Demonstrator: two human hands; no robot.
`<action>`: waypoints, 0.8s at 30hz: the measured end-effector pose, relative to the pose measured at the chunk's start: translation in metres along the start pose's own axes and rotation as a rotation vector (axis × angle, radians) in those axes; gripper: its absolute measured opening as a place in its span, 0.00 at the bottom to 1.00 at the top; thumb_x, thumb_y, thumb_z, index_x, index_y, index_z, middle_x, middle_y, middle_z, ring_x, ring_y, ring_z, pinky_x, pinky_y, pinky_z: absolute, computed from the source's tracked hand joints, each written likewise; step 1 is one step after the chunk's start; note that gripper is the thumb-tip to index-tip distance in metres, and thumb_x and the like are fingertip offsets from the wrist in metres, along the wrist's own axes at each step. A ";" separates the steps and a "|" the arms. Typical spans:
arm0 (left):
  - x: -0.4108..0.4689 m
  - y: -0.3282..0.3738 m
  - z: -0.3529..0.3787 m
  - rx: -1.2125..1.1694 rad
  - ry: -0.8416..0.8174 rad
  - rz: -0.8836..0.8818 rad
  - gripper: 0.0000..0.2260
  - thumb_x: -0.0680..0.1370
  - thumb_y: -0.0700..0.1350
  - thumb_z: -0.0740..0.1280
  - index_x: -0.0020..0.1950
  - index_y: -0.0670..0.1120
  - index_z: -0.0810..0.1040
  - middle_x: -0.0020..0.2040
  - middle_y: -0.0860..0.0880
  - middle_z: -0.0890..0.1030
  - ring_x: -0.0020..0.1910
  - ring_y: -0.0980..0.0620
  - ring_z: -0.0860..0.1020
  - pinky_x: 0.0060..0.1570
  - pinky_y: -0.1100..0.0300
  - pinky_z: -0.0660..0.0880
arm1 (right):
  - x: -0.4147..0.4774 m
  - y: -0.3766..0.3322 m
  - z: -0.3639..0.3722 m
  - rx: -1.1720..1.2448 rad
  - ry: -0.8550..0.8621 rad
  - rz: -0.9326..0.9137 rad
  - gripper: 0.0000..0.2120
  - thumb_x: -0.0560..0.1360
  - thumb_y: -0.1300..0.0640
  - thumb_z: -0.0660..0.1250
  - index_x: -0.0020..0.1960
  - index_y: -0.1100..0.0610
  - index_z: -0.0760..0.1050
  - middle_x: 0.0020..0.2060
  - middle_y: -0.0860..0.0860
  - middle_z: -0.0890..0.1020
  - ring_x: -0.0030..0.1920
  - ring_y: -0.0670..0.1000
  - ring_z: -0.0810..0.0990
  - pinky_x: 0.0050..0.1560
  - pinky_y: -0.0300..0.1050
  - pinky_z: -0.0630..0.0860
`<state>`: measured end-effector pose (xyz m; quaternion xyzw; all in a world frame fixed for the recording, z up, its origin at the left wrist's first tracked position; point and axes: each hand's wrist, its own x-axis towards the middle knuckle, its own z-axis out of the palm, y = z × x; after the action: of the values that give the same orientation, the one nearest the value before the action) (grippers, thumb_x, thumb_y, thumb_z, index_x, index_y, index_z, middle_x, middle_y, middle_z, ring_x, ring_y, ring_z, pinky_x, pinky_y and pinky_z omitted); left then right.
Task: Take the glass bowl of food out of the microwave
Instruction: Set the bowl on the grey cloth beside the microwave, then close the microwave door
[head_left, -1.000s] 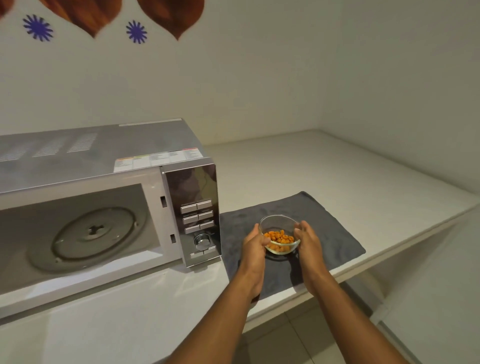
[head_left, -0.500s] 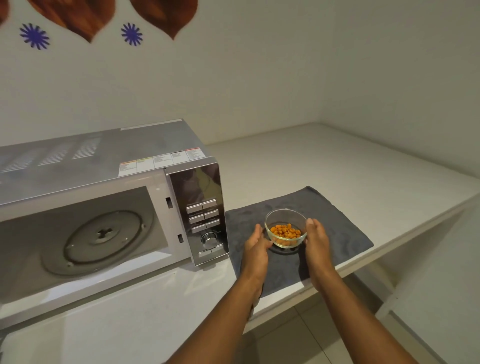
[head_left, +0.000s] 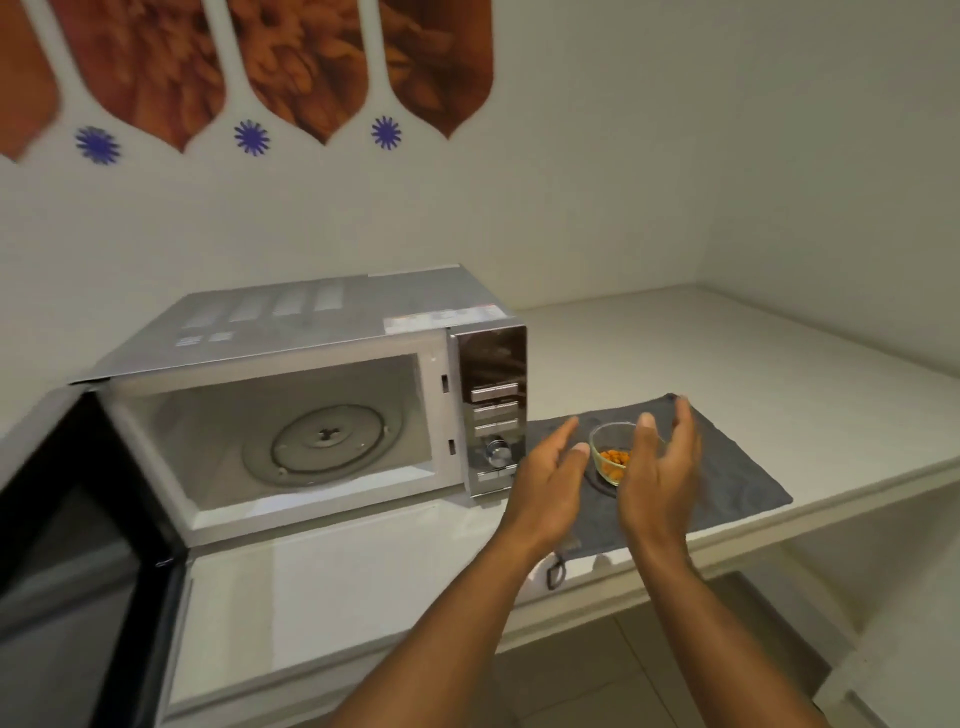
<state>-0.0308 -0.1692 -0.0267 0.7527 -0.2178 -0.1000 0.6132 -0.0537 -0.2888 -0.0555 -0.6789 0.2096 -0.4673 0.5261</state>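
Observation:
A small glass bowl (head_left: 608, 452) with orange food in it stands on a dark grey cloth (head_left: 727, 467) to the right of the microwave (head_left: 311, 332). My left hand (head_left: 548, 480) hovers open just left of the bowl, apart from it. My right hand (head_left: 657, 478) is open in front of the bowl's right side and hides part of it; fingers are spread and raised. The microwave's cavity is empty, with only the round turntable (head_left: 322, 444) inside. Its door (head_left: 78, 545) hangs open at the left.
The white counter (head_left: 753, 353) runs right and back into a wall corner. The microwave's control panel (head_left: 493, 410) faces me beside the cloth. The counter's front edge lies just below my wrists, with tiled floor (head_left: 597, 670) under it.
Both hands have let go of the bowl and drawn back with fingers spread. The bowl stays on the cloth. The camera has tilted up and left, showing the open door.

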 end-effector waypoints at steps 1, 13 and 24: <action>-0.005 0.010 -0.007 0.037 0.013 0.036 0.24 0.87 0.50 0.60 0.84 0.52 0.66 0.84 0.53 0.68 0.82 0.55 0.66 0.80 0.57 0.63 | -0.002 -0.013 0.004 -0.004 -0.023 -0.046 0.35 0.81 0.36 0.53 0.83 0.51 0.57 0.82 0.49 0.62 0.81 0.50 0.61 0.79 0.57 0.63; -0.047 0.101 -0.112 0.259 0.325 0.202 0.26 0.85 0.49 0.56 0.83 0.44 0.68 0.83 0.45 0.70 0.83 0.48 0.67 0.82 0.55 0.61 | -0.003 -0.133 0.085 -0.224 -0.380 -0.523 0.30 0.84 0.47 0.50 0.83 0.57 0.57 0.83 0.55 0.60 0.83 0.53 0.58 0.79 0.52 0.54; -0.081 0.146 -0.210 0.575 0.555 -0.011 0.23 0.84 0.47 0.53 0.75 0.40 0.75 0.77 0.40 0.76 0.75 0.37 0.74 0.74 0.45 0.69 | 0.002 -0.139 0.126 -0.665 -0.626 -0.719 0.25 0.80 0.50 0.55 0.73 0.62 0.66 0.71 0.62 0.73 0.72 0.62 0.72 0.75 0.60 0.66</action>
<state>-0.0445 0.0290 0.1528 0.8932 -0.0589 0.1686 0.4126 0.0262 -0.1751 0.0706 -0.9420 -0.0641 -0.3028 0.1297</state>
